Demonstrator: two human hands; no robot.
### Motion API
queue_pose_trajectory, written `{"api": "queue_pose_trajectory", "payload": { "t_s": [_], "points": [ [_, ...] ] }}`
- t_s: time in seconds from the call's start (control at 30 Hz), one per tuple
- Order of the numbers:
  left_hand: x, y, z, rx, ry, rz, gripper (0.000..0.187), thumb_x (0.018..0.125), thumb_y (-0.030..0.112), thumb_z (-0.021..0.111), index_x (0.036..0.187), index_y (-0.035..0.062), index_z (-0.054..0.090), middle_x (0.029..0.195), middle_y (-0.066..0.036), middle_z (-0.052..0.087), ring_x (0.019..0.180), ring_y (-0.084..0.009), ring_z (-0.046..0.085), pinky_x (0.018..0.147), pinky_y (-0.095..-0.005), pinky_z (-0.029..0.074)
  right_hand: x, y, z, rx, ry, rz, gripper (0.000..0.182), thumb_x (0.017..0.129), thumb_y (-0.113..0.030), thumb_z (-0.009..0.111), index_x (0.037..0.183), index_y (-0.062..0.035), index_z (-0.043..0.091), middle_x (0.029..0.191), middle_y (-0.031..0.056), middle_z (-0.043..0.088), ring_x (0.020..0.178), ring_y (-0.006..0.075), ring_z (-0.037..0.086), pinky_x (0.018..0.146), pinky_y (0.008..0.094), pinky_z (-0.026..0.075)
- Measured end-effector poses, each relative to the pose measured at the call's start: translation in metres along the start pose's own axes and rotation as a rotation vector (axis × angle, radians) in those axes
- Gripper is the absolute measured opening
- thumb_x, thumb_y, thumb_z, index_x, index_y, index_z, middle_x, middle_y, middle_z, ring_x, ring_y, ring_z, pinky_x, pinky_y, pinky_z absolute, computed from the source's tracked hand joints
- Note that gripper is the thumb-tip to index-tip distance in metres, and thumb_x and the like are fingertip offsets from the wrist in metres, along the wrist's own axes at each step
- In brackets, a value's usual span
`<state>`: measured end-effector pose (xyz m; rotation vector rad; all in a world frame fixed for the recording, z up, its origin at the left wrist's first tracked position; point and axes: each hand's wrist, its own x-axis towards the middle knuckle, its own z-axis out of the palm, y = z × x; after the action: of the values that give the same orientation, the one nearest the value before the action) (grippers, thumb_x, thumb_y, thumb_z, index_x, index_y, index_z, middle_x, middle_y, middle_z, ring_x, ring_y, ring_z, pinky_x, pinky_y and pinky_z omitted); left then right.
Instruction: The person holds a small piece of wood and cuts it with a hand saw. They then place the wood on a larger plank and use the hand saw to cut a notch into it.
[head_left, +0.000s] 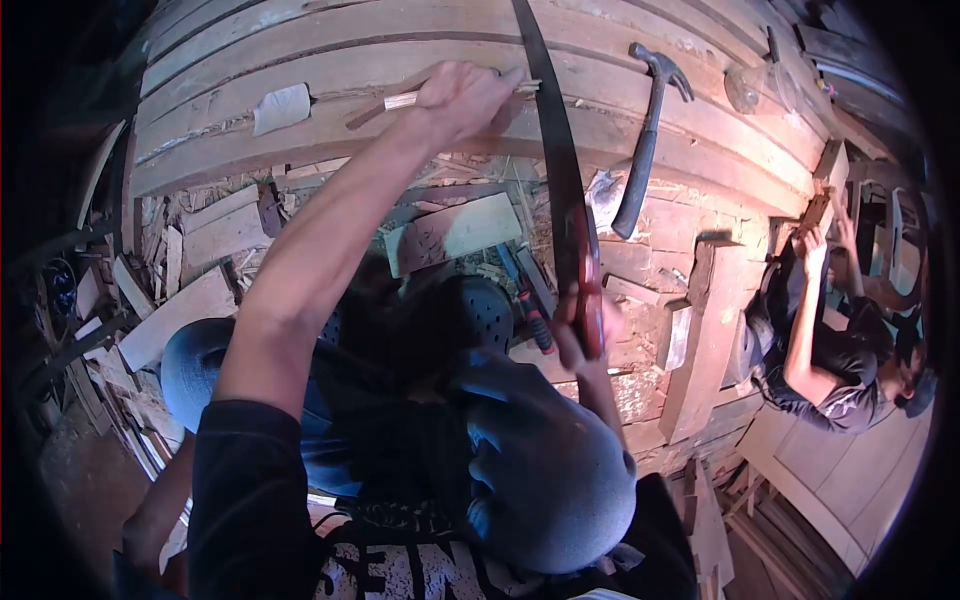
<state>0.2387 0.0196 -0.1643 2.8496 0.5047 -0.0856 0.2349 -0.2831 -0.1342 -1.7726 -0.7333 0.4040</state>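
My left hand (462,95) is closed around a thin wooden strip (400,100), pressing it against the plank bench. The strip's short end pokes out past my fingers, right at the blade of a handsaw (560,150). The saw has a long dark blade and a red handle, and my right hand (588,325), slightly blurred, is wrapped round that handle. The blade runs away from me across the bench edge. To the right of the saw lies a claw hammer (648,140) with a dark grip, its head on the planks.
A crumpled paper scrap (283,108) is on the planks (350,60). Below are wood offcuts (455,235), shavings and a red-and-black handled tool (535,320). A wooden post (705,340) stands right. Another person (840,340) sits at far right; another arm (160,505) shows lower left.
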Motion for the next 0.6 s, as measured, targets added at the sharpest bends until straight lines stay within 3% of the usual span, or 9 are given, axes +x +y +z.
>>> {"api": "queue_pose_trajectory", "payload": {
  "t_s": [0.07, 0.2, 0.23, 0.27, 0.33, 0.37, 0.47, 0.53, 0.6],
  "points": [
    [0.007, -0.009, 0.027, -0.090, -0.072, -0.090, 0.025, 0.083, 0.011, 0.050, 0.108, 0.0111, 0.048, 0.082, -0.019, 0.065, 0.081, -0.0388, 0.063, 0.068, -0.0487, 0.049, 0.030, 0.009, 0.014, 0.035, -0.077, 0.073, 0.014, 0.063, 0.000, 0.060, 0.066, -0.0053, 0.048, 0.061, 0.0031, 0.050, 0.056, 0.0099, 0.049, 0.055, 0.0228, 0.042],
    [0.005, -0.008, -0.001, -0.048, -0.082, -0.013, 0.024, 0.082, 0.008, 0.050, 0.106, 0.0093, 0.047, 0.083, -0.018, 0.065, 0.079, -0.0372, 0.063, 0.067, -0.0482, 0.049, 0.024, -0.004, -0.001, -0.033, -0.194, 0.148, 0.014, 0.064, 0.001, 0.060, 0.063, -0.0046, 0.047, 0.061, 0.0028, 0.049, 0.055, 0.0098, 0.048, 0.058, 0.0214, 0.044],
    [0.006, -0.007, -0.008, -0.021, -0.045, 0.017, 0.022, 0.083, 0.008, 0.050, 0.105, 0.0086, 0.047, 0.083, -0.017, 0.065, 0.079, -0.0368, 0.063, 0.066, -0.0481, 0.048, 0.006, 0.000, -0.008, 0.121, -0.158, 0.007, 0.014, 0.064, 0.001, 0.059, 0.063, -0.0048, 0.047, 0.060, 0.0025, 0.048, 0.055, 0.0097, 0.048, 0.053, 0.0219, 0.042],
    [0.010, -0.010, -0.012, -0.011, -0.024, 0.009, 0.022, 0.083, 0.008, 0.050, 0.105, 0.0086, 0.047, 0.083, -0.017, 0.065, 0.079, -0.0368, 0.063, 0.066, -0.0481, 0.048, -0.014, 0.013, -0.020, 0.116, -0.185, 0.030, 0.011, 0.069, -0.003, 0.060, 0.070, -0.0068, 0.050, 0.063, 0.0013, 0.049, 0.058, 0.0092, 0.051, 0.051, 0.0240, 0.039],
    [0.001, -0.001, 0.003, -0.019, -0.037, 0.036, 0.019, 0.084, 0.011, 0.050, 0.104, 0.0079, 0.048, 0.082, -0.016, 0.064, 0.079, -0.0363, 0.063, 0.065, -0.0473, 0.048, 0.002, -0.006, -0.017, -0.001, -0.127, 0.065, 0.014, 0.064, 0.001, 0.059, 0.063, -0.0054, 0.047, 0.057, 0.0009, 0.047, 0.051, 0.0094, 0.046, 0.049, 0.0223, 0.039],
    [-0.002, -0.003, 0.006, 0.001, 0.009, 0.080, 0.021, 0.084, 0.010, 0.050, 0.105, 0.0088, 0.048, 0.082, -0.016, 0.064, 0.079, -0.0359, 0.063, 0.065, -0.0467, 0.049, 0.023, -0.001, -0.009, 0.010, -0.182, 0.009, 0.013, 0.063, 0.001, 0.059, 0.064, -0.0045, 0.047, 0.057, 0.0007, 0.049, 0.050, 0.0094, 0.045, 0.048, 0.0230, 0.038],
    [0.000, -0.006, 0.002, -0.062, -0.004, 0.029, 0.026, 0.082, 0.008, 0.051, 0.107, 0.0103, 0.047, 0.084, -0.016, 0.064, 0.078, -0.0360, 0.063, 0.066, -0.0464, 0.050, 0.054, -0.005, 0.021, 0.062, -0.123, 0.116, 0.012, 0.062, 0.000, 0.059, 0.064, -0.0042, 0.047, 0.056, 0.0007, 0.048, 0.049, 0.0095, 0.044, 0.047, 0.0240, 0.037],
    [0.006, -0.005, -0.002, -0.047, -0.069, 0.013, 0.027, 0.082, 0.008, 0.051, 0.108, 0.0111, 0.046, 0.085, -0.016, 0.064, 0.079, -0.0364, 0.063, 0.067, -0.0468, 0.050, 0.025, -0.003, 0.004, 0.086, -0.125, 0.090, 0.012, 0.062, -0.001, 0.059, 0.065, -0.0045, 0.048, 0.055, 0.0007, 0.046, 0.049, 0.0095, 0.043, 0.047, 0.0245, 0.037],
    [0.007, -0.010, 0.000, -0.029, -0.114, -0.032, 0.028, 0.082, 0.008, 0.051, 0.109, 0.0119, 0.046, 0.086, -0.016, 0.064, 0.079, -0.0369, 0.063, 0.067, -0.0472, 0.049, 0.000, -0.010, -0.015, 0.015, -0.144, -0.123, 0.012, 0.063, -0.002, 0.060, 0.065, -0.0051, 0.048, 0.056, 0.0003, 0.045, 0.048, 0.0098, 0.042, 0.047, 0.0251, 0.037]
  ]
}}
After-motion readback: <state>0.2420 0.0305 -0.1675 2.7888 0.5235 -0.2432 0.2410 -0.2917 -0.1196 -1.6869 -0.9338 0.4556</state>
